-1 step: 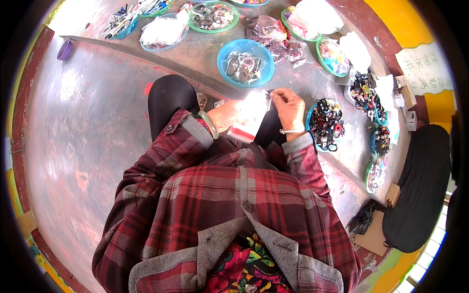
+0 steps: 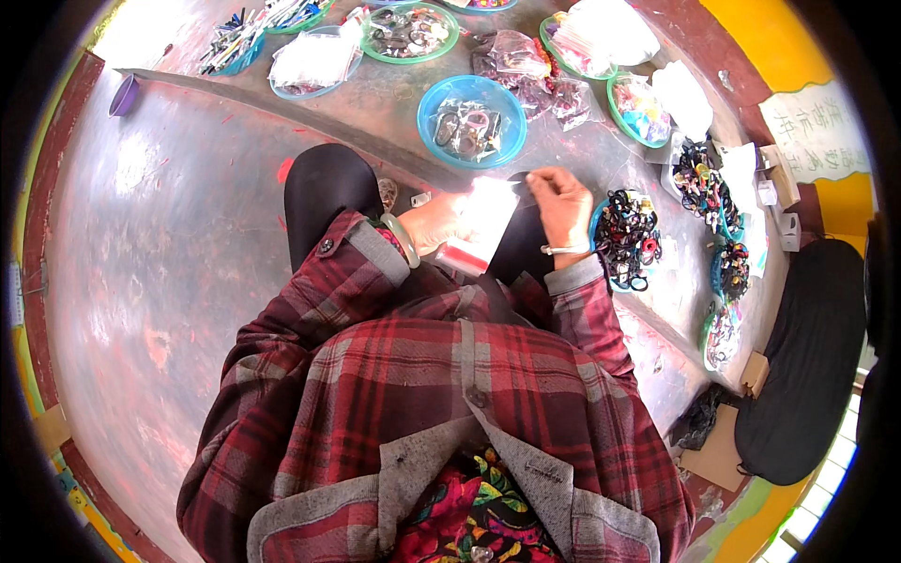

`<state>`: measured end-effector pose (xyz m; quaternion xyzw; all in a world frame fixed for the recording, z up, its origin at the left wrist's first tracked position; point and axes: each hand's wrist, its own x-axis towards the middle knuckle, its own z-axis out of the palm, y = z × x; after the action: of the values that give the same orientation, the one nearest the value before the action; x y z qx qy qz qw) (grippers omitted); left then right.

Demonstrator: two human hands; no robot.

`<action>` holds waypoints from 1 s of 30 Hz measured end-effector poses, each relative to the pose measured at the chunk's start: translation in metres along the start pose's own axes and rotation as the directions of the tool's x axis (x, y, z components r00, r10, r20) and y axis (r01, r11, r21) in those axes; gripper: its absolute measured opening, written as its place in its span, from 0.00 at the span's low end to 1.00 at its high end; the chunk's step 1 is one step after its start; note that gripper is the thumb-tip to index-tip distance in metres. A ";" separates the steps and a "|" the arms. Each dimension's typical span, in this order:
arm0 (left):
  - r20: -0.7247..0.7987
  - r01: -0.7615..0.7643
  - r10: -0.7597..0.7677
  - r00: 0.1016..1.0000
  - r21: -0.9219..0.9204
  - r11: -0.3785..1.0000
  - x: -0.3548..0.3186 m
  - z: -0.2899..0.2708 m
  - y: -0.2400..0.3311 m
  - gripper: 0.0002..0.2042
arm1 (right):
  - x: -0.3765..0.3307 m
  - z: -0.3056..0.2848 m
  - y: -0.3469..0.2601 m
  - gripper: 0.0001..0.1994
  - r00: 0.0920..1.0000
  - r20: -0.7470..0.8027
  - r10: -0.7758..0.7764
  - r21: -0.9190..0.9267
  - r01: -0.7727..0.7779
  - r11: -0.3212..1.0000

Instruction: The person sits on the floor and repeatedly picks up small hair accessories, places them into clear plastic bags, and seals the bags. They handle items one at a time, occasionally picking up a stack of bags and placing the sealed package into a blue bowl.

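Over my lap, my left hand (image 2: 436, 223) grips a flat packet (image 2: 490, 218), glaring white with a red band at its lower end. Its contents are washed out by the light. Beside the packet's upper right corner is my right hand (image 2: 563, 202), thumb and forefinger pinched together. Whatever is between those fingertips is too small to make out. Just beyond both hands stands a blue basin (image 2: 427, 141) with small bagged ring-shaped items (image 2: 469, 129) in it. To the right of my right hand, a blue basket holds a heap of mostly black hair ties (image 2: 627, 235).
Green bowls (image 2: 410, 58) and a blue bowl of pens (image 2: 235, 47) stand at the far side. Plastic bags (image 2: 521, 61) lie behind the blue basin. More small-goods baskets (image 2: 723, 338) line the right, near a long black cushion-like object (image 2: 802, 366). A purple bowl (image 2: 124, 96) sits far left.
My right hand has shifted slightly to the right, away from the packet's upper corner. My left hand and the packet have stayed in place.
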<state>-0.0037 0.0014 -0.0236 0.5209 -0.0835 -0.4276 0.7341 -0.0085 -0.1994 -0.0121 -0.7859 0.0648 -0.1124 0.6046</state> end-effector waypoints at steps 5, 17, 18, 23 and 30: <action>0.010 -0.005 0.005 1.000 -0.020 1.000 0.007 -0.012 -0.010 0.24 | 0.013 -0.037 -0.010 0.01 0.888 0.459 0.030 0.680 -0.373 0.631; -0.099 -0.014 0.039 0.994 0.241 0.970 0.003 0.002 0.003 0.17 | -0.004 -0.013 -0.008 0.04 0.823 0.558 0.108 0.178 -0.245 0.953; -0.175 -0.031 0.059 0.983 0.156 0.987 0.005 -0.001 0.004 0.16 | 0.001 -0.020 -0.005 0.06 0.880 0.458 0.127 0.201 -0.241 0.950; -0.362 -0.093 0.086 0.928 -0.001 0.996 0.002 -0.002 0.016 0.10 | 0.029 -0.067 0.080 0.04 0.890 -0.066 0.452 0.774 -0.240 0.586; -0.291 0.012 -0.004 0.957 0.025 1.000 0.010 -0.002 0.003 0.09 | 0.021 -0.074 0.230 0.05 0.625 -0.249 0.740 0.809 -0.285 0.513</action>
<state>0.0053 -0.0036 -0.0249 0.5882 0.0219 -0.3482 0.7296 0.0008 -0.3331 -0.2140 -0.3581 0.4372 -0.1615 0.8091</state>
